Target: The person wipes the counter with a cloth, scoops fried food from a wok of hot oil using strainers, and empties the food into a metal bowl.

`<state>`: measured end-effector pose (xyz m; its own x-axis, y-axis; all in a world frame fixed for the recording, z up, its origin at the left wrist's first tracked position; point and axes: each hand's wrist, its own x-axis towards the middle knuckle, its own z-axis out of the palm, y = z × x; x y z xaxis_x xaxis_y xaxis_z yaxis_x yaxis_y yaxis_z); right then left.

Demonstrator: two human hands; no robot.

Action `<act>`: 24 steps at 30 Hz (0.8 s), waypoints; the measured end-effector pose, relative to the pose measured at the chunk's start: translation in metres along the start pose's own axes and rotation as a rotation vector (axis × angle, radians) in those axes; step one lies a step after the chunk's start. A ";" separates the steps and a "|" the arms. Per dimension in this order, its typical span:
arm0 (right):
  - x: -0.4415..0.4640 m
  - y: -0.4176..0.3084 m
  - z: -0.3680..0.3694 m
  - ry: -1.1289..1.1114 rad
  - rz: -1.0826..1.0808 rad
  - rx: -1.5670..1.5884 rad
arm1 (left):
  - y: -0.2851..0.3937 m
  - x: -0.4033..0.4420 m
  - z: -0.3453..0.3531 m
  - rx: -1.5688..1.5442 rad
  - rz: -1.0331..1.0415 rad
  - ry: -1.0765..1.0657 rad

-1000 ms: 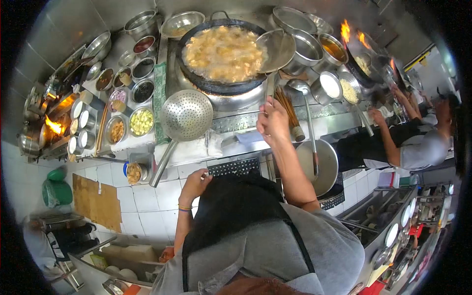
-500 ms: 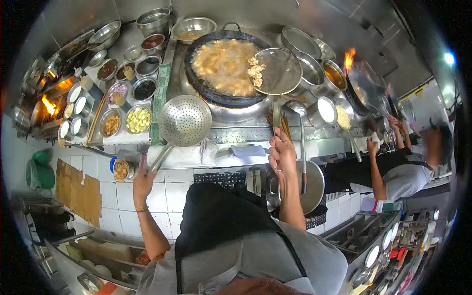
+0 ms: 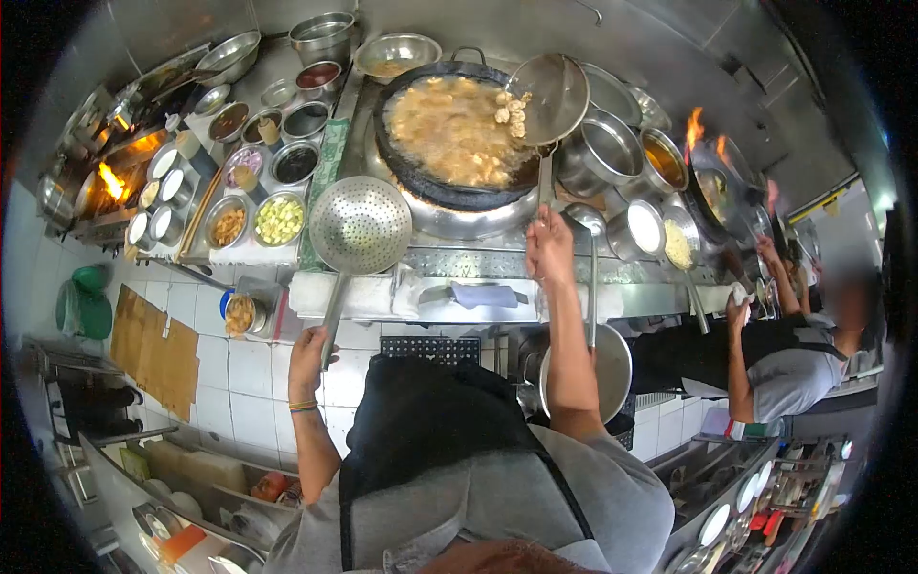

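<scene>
My left hand [image 3: 307,362] is closed round the handle of a perforated skimmer [image 3: 360,226], whose round bowl is held level with the counter's front edge, left of the wok. My right hand [image 3: 550,249] grips the handle of a wire mesh strainer [image 3: 555,100]. That strainer is tilted over the right rim of a black wok [image 3: 397,158], with several pale fried pieces [image 3: 513,115] gathered at its left side. Bubbling oil [image 3: 449,129] with golden pieces fills the wok.
Bowls of sauce and chopped vegetables [image 3: 279,219] crowd the left counter. Right of the wok stand metal pots [image 3: 612,143], a ladle [image 3: 585,218] and a container of white contents [image 3: 644,226]. A co-worker [image 3: 794,354] is at a flaming wok [image 3: 712,182] on the right.
The mesh strainer has turned from nearly flat to a steeper tilt, and my right hand has moved slightly forward. My left hand has shifted a little right and back with the skimmer.
</scene>
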<state>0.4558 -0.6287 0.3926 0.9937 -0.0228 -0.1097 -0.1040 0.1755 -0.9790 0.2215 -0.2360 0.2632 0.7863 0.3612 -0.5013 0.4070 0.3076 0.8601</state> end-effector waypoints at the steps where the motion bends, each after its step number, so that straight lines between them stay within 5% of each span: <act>1: 0.013 0.003 -0.006 -0.006 0.004 -0.070 | -0.007 0.006 -0.005 0.023 0.056 0.036; 3: 0.025 0.007 -0.012 0.050 -0.064 -0.279 | -0.022 0.014 -0.020 0.072 0.159 0.110; 6: 0.047 0.034 -0.033 0.228 -0.595 -0.811 | -0.003 -0.010 -0.020 -0.072 0.069 0.263; 12: -0.033 -0.048 -0.052 -0.045 -0.109 -0.350 | -0.028 -0.032 -0.066 -0.006 0.009 0.384; 15: -0.063 -0.061 -0.061 -0.106 0.021 -0.459 | -0.025 -0.036 -0.068 -0.023 -0.013 0.408; 22: -0.055 -0.068 -0.059 0.056 -0.156 -0.720 | -0.005 -0.011 -0.054 0.009 0.044 0.322; 24: -0.022 -0.044 -0.070 0.122 -0.363 -0.832 | -0.003 0.001 -0.048 0.043 0.059 0.290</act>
<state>0.4360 -0.7048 0.4258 0.9649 -0.0498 0.2577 0.1704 -0.6276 -0.7596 0.1983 -0.1943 0.2554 0.6458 0.6160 -0.4510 0.3885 0.2433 0.8887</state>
